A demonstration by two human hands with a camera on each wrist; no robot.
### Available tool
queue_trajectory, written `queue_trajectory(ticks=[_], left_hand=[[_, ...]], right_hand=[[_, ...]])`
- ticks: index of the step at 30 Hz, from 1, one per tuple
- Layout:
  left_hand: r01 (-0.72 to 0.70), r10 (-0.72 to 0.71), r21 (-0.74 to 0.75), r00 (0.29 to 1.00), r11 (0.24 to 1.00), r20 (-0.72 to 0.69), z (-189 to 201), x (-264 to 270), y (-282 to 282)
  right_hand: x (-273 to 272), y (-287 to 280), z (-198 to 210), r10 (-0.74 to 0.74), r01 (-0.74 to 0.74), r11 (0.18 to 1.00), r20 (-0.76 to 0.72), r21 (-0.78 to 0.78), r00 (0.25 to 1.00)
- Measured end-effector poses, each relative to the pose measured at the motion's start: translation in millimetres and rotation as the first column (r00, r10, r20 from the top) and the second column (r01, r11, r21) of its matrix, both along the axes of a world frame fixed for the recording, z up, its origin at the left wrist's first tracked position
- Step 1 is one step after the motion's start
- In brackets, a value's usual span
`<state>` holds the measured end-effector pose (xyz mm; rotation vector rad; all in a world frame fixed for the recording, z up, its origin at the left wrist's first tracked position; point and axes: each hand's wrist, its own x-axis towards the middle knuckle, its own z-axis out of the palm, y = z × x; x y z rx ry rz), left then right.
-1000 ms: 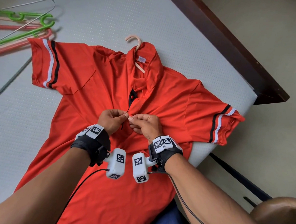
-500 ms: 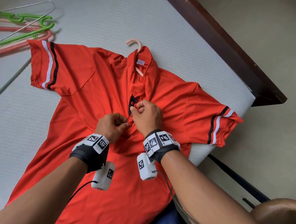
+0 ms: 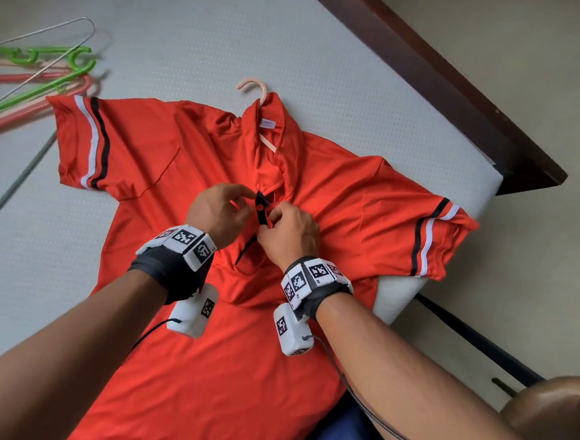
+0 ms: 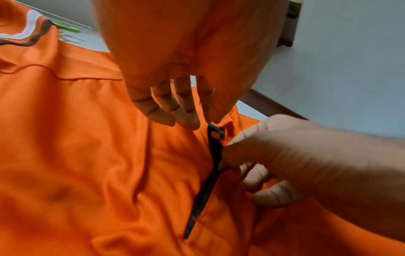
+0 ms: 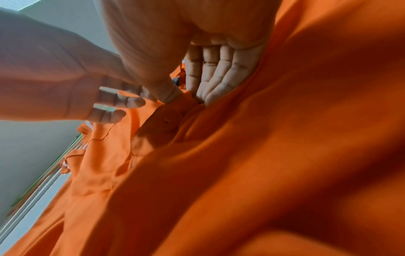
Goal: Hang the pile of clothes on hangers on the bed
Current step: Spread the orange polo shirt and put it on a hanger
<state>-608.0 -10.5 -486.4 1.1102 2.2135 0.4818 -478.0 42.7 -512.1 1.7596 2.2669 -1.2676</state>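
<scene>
An orange-red polo shirt (image 3: pixel 174 348) lies flat, front up, on the grey bed (image 3: pixel 201 47). A pale pink hanger (image 3: pixel 255 86) is inside it, its hook sticking out past the collar. Both hands work at the black placket (image 3: pixel 262 209) below the collar. My left hand (image 3: pixel 250 198) pinches the placket's top end (image 4: pixel 211 127) between thumb and forefinger. My right hand (image 3: pixel 274 215) pinches the facing orange edge (image 5: pixel 186 98) just beside it, thumb on top. A red button shows on the black strip.
Loose hangers lie at the bed's far left: green ones (image 3: pixel 42 79), pink ones (image 3: pixel 7 119) and a wire one (image 3: pixel 45 34). The dark wooden bed frame (image 3: pixel 443 82) runs along the right. A blue garment (image 3: pixel 334 433) and a brown rounded object (image 3: pixel 566 410) are near me.
Both hands have moved up the placket toward the collar. The left hand has shifted from the lower part of the opening to its top end; the right follows beside it.
</scene>
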Motion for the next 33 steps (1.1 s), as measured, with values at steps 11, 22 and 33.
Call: queue_trajectory(ticks=[11,22,33], left_hand=[[-0.327,0.329,-0.052,0.916,0.944,0.231,-36.0,16.6,2.1],[-0.483,0.497,-0.156,0.739,0.861,0.454,-34.8,15.5,10.4],[-0.487,0.5,-0.156,0.734,0.859,0.46,-35.1,26.0,14.8]], right_hand=[[20.7,7.3,-19.8,-0.224,0.144,0.947,-0.27,-0.287,0.936],[13.9,7.9,-19.7,-0.312,0.22,0.929,-0.307,-0.299,0.899],[18.6,9.0,-32.0,-0.512,0.315,0.813,-0.342,-0.49,0.788]])
